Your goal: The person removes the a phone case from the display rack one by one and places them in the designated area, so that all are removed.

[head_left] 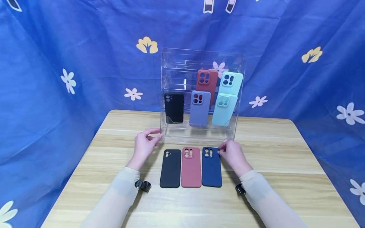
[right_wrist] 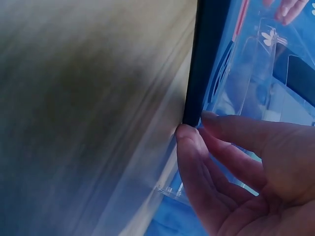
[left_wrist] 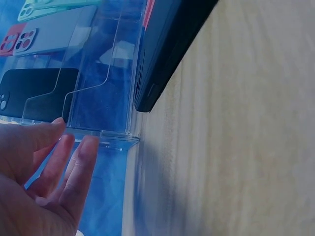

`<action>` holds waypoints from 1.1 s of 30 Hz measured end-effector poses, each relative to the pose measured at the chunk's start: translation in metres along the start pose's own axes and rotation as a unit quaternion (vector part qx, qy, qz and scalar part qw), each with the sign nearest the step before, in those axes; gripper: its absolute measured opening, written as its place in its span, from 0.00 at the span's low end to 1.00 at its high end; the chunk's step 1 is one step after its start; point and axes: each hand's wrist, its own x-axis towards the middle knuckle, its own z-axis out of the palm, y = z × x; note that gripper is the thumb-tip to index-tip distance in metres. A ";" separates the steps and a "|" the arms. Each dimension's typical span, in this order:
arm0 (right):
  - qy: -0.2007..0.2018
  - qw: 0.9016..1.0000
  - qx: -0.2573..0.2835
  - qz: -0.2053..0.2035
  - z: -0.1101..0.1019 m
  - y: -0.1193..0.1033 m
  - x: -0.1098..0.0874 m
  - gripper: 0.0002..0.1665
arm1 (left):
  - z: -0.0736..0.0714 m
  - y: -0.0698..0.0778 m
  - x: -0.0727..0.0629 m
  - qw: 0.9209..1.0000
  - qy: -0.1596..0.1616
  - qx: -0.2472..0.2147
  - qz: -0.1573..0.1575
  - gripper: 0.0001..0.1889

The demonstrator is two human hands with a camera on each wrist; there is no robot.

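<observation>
My left hand is at the lower left side of a clear acrylic display rack, its fingers loosely extended and fingertips at the rack's edge. My right hand pinches the upper right corner of a dark blue phone case between thumb and fingers; the right wrist view shows the case's edge at the fingertips. The blue case lies flat on the table, rightmost in a row beside a pinkish-red phone case and a black phone case.
In the rack stand a black case, a lavender case, a red case and two mint cases, one upper and one lower. Behind the wooden table hangs a blue patterned cloth.
</observation>
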 end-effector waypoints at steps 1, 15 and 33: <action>-0.003 1.000 -0.003 0.001 0.000 -0.001 0.000 0.04 | 0.000 0.000 0.000 1.000 0.000 0.000 0.000 0.15; 0.014 0.999 -0.039 -0.029 -0.002 -0.007 0.002 0.08 | 0.001 -0.001 0.004 1.000 0.004 0.014 -0.004 0.14; 0.116 0.984 0.045 -0.124 -0.064 -0.032 0.018 0.06 | 0.001 -0.001 0.002 1.000 0.001 0.018 -0.004 0.14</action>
